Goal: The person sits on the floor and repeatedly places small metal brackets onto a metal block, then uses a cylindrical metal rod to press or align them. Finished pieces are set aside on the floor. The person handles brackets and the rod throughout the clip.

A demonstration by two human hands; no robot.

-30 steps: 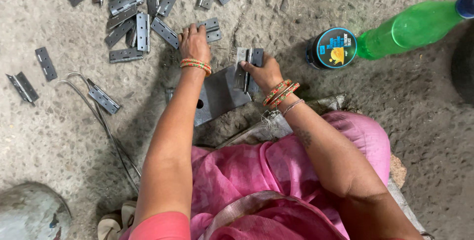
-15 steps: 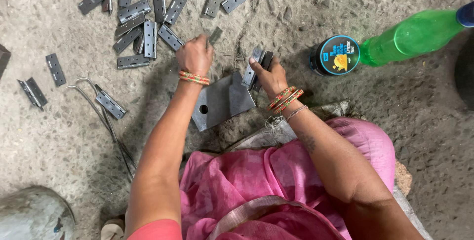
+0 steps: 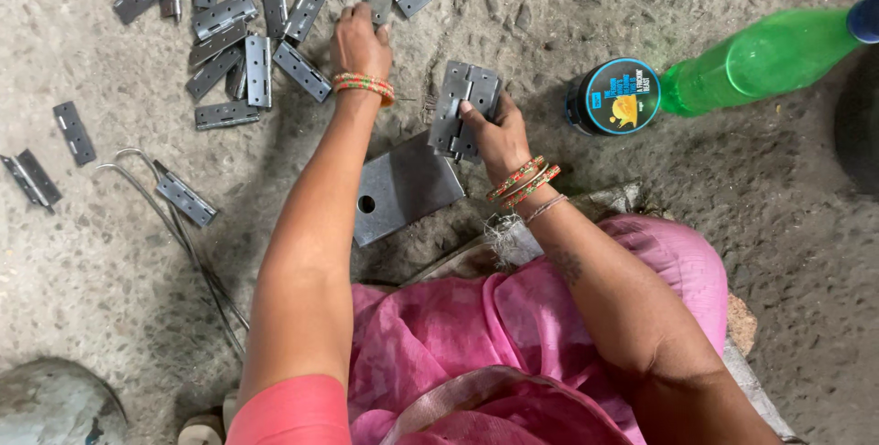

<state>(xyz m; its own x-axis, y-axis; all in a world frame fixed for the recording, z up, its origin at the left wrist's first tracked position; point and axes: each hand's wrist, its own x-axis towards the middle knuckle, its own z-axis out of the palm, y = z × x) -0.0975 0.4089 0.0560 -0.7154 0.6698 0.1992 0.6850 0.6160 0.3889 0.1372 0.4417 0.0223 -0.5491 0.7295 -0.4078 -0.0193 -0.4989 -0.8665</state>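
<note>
My right hand [image 3: 495, 134] grips a grey metal hinge [image 3: 462, 104], opened flat, just above a grey steel block [image 3: 403, 187] with a round hole that lies on the concrete floor. My left hand [image 3: 359, 42] reaches forward to the pile of loose grey hinges [image 3: 247, 47], its fingers curled over one hinge at the pile's right edge; whether it holds that hinge I cannot tell. Both wrists wear orange and red bangles. Pink cloth covers my lap below.
A round black tin with a blue and yellow lid [image 3: 613, 97] stands right of the block, beside a lying green plastic bottle [image 3: 765, 59]. Stray hinges [image 3: 73, 132] and a bent wire [image 3: 174, 225] lie at left. A grey rounded object [image 3: 50, 404] sits bottom left.
My left hand has moved from the block forward to the hinge pile. My right hand has lifted the hinge clear of the block and opened it flat.
</note>
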